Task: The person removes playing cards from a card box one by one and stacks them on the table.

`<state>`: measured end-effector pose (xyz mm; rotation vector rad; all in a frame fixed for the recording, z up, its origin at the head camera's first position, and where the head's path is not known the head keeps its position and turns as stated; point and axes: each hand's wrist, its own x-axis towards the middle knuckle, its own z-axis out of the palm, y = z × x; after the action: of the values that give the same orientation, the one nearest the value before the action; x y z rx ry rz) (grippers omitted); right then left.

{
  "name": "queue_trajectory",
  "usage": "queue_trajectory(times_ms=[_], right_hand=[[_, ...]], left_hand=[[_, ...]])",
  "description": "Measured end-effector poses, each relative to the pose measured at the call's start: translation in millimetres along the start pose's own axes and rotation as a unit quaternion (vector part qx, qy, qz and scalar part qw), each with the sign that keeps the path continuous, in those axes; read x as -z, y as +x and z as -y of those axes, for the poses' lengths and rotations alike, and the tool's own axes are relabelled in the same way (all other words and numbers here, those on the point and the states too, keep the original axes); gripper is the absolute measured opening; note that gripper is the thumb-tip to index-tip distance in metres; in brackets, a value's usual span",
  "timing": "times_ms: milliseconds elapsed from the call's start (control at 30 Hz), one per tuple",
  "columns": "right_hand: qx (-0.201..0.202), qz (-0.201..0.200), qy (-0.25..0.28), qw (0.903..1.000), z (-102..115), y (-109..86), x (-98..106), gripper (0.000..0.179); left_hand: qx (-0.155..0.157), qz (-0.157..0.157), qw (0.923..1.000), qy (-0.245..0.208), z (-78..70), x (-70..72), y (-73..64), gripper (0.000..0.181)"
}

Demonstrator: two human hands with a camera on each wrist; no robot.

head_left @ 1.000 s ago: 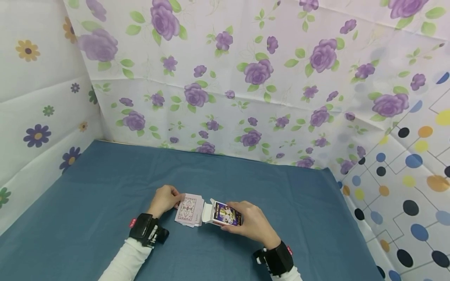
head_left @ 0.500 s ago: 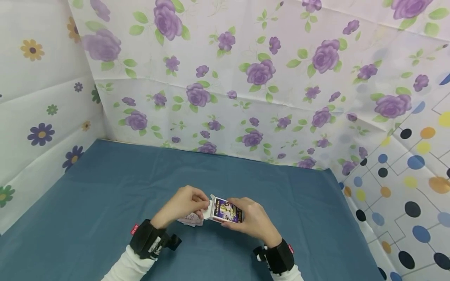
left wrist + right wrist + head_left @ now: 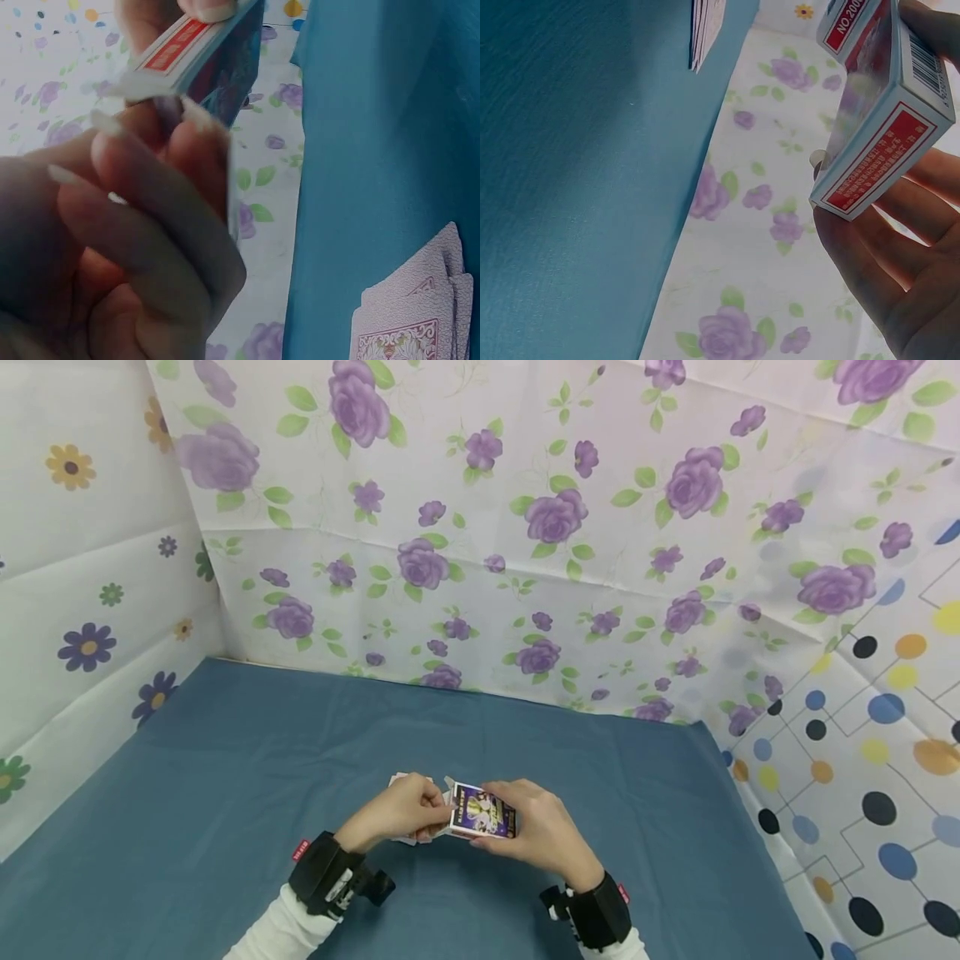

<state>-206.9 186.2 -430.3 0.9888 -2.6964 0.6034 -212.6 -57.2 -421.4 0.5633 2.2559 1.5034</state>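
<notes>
My right hand [image 3: 546, 831] grips a purple card box [image 3: 486, 812] by its right end, thumb on the near side and fingers on the far side. The box is tilted, its end with the flap facing left. At that end, my left hand [image 3: 407, 808] has curled fingers, and its thumb and fingertips pinch at the flap. The flap is mostly hidden behind these fingers [image 3: 142, 202]. A stack of patterned playing cards [image 3: 409, 319] lies face down on the cloth, largely covered by the left hand in the head view. Red print and a barcode show on the box [image 3: 881, 161] in the right wrist view.
A blue cloth [image 3: 300, 735] covers the table. Behind it hangs a white sheet with purple flowers [image 3: 555, 516]. Patterned sheets also stand at the left and right sides. Both wrists wear black camera straps [image 3: 327, 872].
My left hand has left the edge of the card stack and moved right to the box's flap end. The right hand still holds the box in nearly the same place.
</notes>
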Motion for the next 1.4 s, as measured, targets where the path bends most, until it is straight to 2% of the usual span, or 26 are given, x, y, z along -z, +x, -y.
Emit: queue_trajectory(times_ms=[167,400,500,733,867,967,1100,1267,1400], right_hand=[[0.001,-0.003,0.002,1.0,0,1.2,1,0.063],[-0.002,-0.005,0.005,1.0,-2,1.3,-1,0.063],[0.001,-0.007,0.004,1.0,-3,1.2,-1,0.063],[-0.002,-0.01,-0.004,0.9999,-6,1.3,-1,0.064],[-0.003,-0.011,-0.006,0.9999,-7,1.1,-2,0.064],[-0.005,-0.01,-0.01,0.9999,-9,0.3,-2,0.064],[-0.008,-0.01,-0.015,0.9998,-11,-0.7,-2,0.064],[-0.003,-0.013,-0.017,0.9998,-11,0.1,-3,0.063],[-0.002,-0.014,-0.019,0.9997,-12,0.4,-3,0.063]], left_hand=[[0.022,0.003,0.9996,-0.017,2.4,5.6,0.6,0.027],[0.023,0.011,0.9991,-0.035,6.4,11.3,1.4,0.027],[0.027,0.02,0.9978,-0.057,6.9,14.4,1.8,0.025],[0.036,0.069,0.9853,-0.152,6.4,26.4,-1.7,0.019],[0.032,0.085,0.9811,-0.171,7.8,31.9,-3.8,0.017],[0.034,0.074,0.9835,-0.161,9.2,37.6,-5.9,0.018],[0.045,0.039,0.9878,-0.144,11.6,46.6,-7.7,0.028],[0.05,0.002,0.9872,-0.152,16.1,53.4,-6.7,0.043],[0.058,-0.038,0.9869,-0.146,20.0,54.1,-3.8,0.039]])
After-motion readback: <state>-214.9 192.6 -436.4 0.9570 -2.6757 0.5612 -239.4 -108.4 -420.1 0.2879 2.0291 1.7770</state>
